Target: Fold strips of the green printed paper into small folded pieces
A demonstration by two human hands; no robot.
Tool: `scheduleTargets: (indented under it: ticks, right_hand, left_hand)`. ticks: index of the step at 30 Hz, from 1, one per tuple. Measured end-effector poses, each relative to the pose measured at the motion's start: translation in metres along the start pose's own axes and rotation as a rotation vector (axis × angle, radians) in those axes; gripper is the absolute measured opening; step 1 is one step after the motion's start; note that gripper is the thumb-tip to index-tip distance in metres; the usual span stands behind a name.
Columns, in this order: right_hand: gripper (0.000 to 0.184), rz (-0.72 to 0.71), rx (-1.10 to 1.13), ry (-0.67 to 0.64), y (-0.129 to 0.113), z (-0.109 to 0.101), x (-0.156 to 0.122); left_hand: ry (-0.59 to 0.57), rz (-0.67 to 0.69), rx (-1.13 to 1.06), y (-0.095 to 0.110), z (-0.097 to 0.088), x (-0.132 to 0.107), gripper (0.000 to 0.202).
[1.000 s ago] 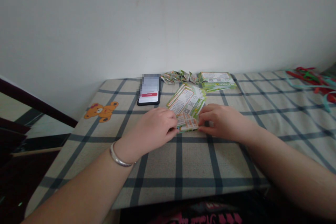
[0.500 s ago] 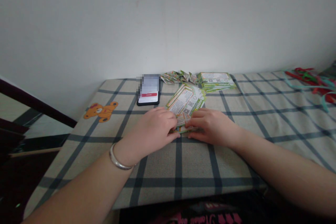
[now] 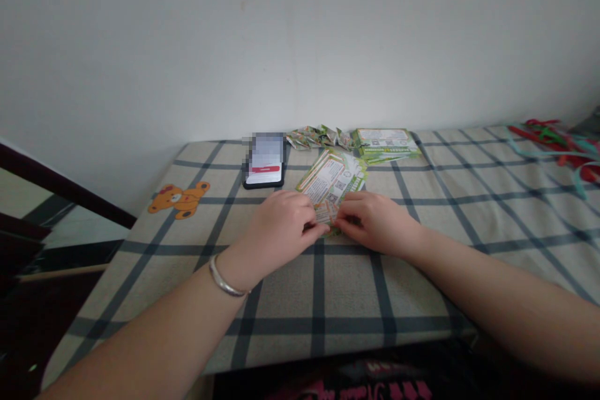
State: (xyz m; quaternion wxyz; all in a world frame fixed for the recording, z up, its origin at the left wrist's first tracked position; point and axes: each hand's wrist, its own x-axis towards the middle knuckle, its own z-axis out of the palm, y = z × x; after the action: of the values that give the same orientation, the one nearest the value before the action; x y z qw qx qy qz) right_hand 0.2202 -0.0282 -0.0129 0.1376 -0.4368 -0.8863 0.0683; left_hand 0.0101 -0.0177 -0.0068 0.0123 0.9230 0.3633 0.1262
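A green and orange printed leaflet (image 3: 327,216) lies folded on the checked tablecloth (image 3: 356,287), on top of a loose pile of the same leaflets (image 3: 334,178). My left hand (image 3: 280,228) and my right hand (image 3: 375,220) meet over it, fingertips pinched on the folded paper from either side. A silver bangle (image 3: 225,281) sits on my left wrist. Most of the folded piece is hidden under my fingers.
A black phone (image 3: 265,161) with a lit screen lies behind my left hand. Several small folded paper pieces (image 3: 319,136) and a neat leaflet stack (image 3: 387,142) sit by the wall. Red and green ribbons (image 3: 560,140) lie far right. A bear print (image 3: 180,198) marks the cloth's left.
My right hand has slid left toward my left hand, closing the gap. The visible strip of paper between them has shrunk as it was folded over.
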Motion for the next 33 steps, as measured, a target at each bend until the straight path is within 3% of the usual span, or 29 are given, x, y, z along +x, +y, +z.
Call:
scheduleTargets:
  ticks: [5,11,21,33]
  right_hand:
    - [0.019,0.073,0.013,0.001,-0.001,0.004,0.004]
    - [0.013,0.122,0.032,0.041,-0.001,0.008,0.006]
    - [0.013,0.139,0.002,0.052,0.001,0.010,0.006]
    - [0.011,0.119,-0.029,0.044,0.000,0.009,0.007]
  left_hand:
    - [0.112,-0.024,-0.020,-0.005,0.015,0.005,0.028]
    - [0.159,-0.027,-0.045,-0.008,0.024,0.008,0.020]
    - [0.152,-0.011,-0.067,-0.008,0.025,0.007,0.018]
    - [0.138,-0.132,0.113,-0.003,0.021,-0.002,0.015]
